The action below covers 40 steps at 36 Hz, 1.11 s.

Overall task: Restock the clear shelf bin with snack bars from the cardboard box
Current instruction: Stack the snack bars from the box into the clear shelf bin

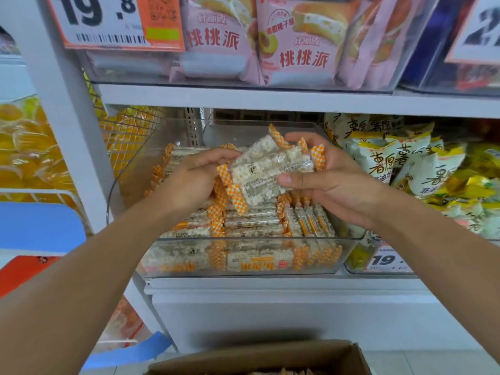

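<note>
Nearest, at the bottom edge: open cardboard box (259, 357), flaps up, tops of wrapped bars just visible inside. Above it, white shelf base, then both bare forearms reaching up and forward.

Next, clear shelf bin (243, 255) on the lower shelf, front wall transparent, partly filled with stocked snack bars (254, 223) in clear wrappers with orange-checked ends, lying in rows and some standing on edge at right.

Over the bin, held snack bars (270, 169), a small stack, gripped between both hands. Right hand (332, 180) curled round the stack's right end, thumb pressed across the front, fingers behind. Left hand (194, 177) at the stack's left end, fingers curled and pinching the wrappers' edge. Stack above the stocked bars, not touching them as far as can be told.

Beside the bin at right, yellow-and-white chip bags (400, 161) and a price tag (387, 259). At left, wire basket with yellow jelly cups (24, 147).

Farthest, upper shelf: pink pie packets (270, 41) in a clear bin, large price card (108, 20) reading 19.8.
</note>
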Motion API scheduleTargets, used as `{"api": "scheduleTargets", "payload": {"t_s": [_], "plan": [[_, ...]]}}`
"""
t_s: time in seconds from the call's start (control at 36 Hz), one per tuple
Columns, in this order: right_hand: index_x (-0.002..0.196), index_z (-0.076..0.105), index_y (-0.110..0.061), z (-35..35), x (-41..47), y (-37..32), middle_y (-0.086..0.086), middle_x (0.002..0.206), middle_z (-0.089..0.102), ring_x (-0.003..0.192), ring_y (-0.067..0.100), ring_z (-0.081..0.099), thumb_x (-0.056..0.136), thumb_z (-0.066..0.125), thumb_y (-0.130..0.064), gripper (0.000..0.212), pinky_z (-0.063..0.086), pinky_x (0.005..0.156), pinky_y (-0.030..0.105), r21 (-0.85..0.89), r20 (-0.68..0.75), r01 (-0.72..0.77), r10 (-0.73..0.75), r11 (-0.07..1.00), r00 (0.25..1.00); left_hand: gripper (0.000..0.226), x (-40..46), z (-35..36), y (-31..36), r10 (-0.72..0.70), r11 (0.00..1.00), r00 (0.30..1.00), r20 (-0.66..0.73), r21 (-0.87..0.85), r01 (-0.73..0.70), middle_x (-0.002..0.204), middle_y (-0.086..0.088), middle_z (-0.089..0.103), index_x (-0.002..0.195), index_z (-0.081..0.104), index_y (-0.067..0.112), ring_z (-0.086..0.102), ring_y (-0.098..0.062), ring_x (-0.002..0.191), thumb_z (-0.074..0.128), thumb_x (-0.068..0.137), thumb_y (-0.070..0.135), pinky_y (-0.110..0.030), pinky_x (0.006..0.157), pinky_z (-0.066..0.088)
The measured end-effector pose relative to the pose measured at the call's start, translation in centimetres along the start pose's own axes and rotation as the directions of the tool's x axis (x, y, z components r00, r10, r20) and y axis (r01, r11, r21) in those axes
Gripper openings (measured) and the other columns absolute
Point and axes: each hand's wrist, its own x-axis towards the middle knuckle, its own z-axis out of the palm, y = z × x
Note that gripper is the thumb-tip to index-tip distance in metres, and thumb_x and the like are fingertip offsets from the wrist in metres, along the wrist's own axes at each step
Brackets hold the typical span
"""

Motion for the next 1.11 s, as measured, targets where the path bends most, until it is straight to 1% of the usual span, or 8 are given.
{"api": "scheduleTargets", "payload": {"t_s": [0.11,0.31,0.42,0.47,0.56,0.81,0.97,1.11], "plan": [[0.141,0.046,-0.017,-0.3,0.1,0.1,0.006,0.118,0.072,0.112,0.021,0.068,0.07,0.076,0.0,0.079,0.051,0.102,0.036,0.051,-0.001,-0.055,0.055,0.997,0.998,0.064,-0.9,0.3,0.8,-0.054,0.998,0.995,0.086,0.048,0.05,0.129,0.006,0.061,0.118,0.067,0.047,0.057,-0.014,0.116,0.042,0.074,0.086,-0.038,0.097,0.046],[0.135,0.052,-0.02,-0.4,0.1,0.4,0.004,0.12,0.072,0.111,0.017,0.069,0.068,0.081,-0.001,0.075,0.053,0.101,0.038,-0.104,-0.008,-0.033,0.033,0.994,0.999,0.076,-0.9,1.3,0.4,0.176,0.913,0.979,0.1,0.354,-0.201,0.104,0.041,0.046,0.13,0.054,0.037,0.042,0.036,0.083,0.09,0.064,0.041,0.009,0.069,0.03],[0.139,0.044,-0.025,-0.4,0.2,0.7,-0.017,0.116,0.063,0.095,-0.013,0.062,0.069,0.09,-0.011,0.085,0.052,0.091,0.013,-0.571,-0.08,0.022,-0.082,0.821,0.993,0.078,-0.4,1.2,0.4,0.249,0.827,0.965,0.087,0.498,-0.259,0.119,0.025,0.051,0.134,0.052,0.035,0.046,0.011,0.105,0.09,0.066,0.04,0.004,0.079,0.028],[0.155,0.022,-0.03,-0.4,0.3,0.9,-0.017,0.133,0.048,0.109,-0.012,0.051,0.068,0.092,-0.022,0.111,0.041,0.085,0.003,-0.729,-0.1,0.013,-0.126,0.684,0.987,0.079,-0.1,1.5,0.4,0.25,0.78,0.959,0.132,0.56,-0.28,0.131,0.017,0.053,0.136,0.05,0.034,0.047,-0.003,0.12,0.088,0.068,0.042,-0.012,0.091,0.032],[0.156,-0.003,-0.044,-0.5,0.4,1.5,-0.005,0.161,0.021,0.141,0.012,0.032,0.07,0.091,-0.029,0.128,0.031,0.1,0.017,-0.842,-0.077,-0.001,-0.119,0.54,0.99,0.08,0.3,2.1,0.2,0.183,0.72,0.959,0.218,0.634,-0.282,0.143,0.006,0.051,0.14,0.047,0.033,0.048,-0.014,0.128,0.086,0.071,0.043,-0.022,0.095,0.036],[0.157,-0.009,-0.039,0.0,1.8,2.8,-0.009,0.163,-0.027,0.149,0.024,-0.027,0.091,0.042,-0.071,0.089,0.001,0.122,0.053,-0.999,0.007,0.021,0.266,-0.05,0.964,0.108,0.4,3.1,0.1,-0.094,0.593,0.94,0.327,0.777,-0.211,0.16,-0.001,0.026,0.157,0.015,0.025,0.026,-0.022,0.145,0.073,0.075,0.063,-0.034,0.115,0.029],[0.156,0.025,-0.023,0.3,2.5,2.2,0.002,0.155,0.031,0.143,0.025,0.026,0.083,0.063,-0.066,0.093,0.031,0.115,0.042,-0.989,0.133,0.141,0.143,-0.045,0.981,0.086,-0.4,1.6,1.2,0.084,0.699,0.972,0.221,0.682,-0.216,0.153,0.007,0.042,0.152,0.034,0.03,0.042,-0.014,0.136,0.072,0.08,0.057,-0.02,0.102,0.031],[0.155,0.025,-0.028,0.5,2.9,2.9,0.003,0.147,0.028,0.138,0.028,0.029,0.077,0.072,-0.064,0.097,0.039,0.109,0.046,-0.995,0.092,0.096,0.154,-0.02,0.984,0.069,-0.3,-1.1,-0.2,0.17,0.597,0.979,0.116,0.778,-0.196,0.161,0.002,0.027,0.155,0.03,0.027,0.023,-0.019,0.148,0.049,0.095,0.055,-0.034,0.118,0.022]]}}
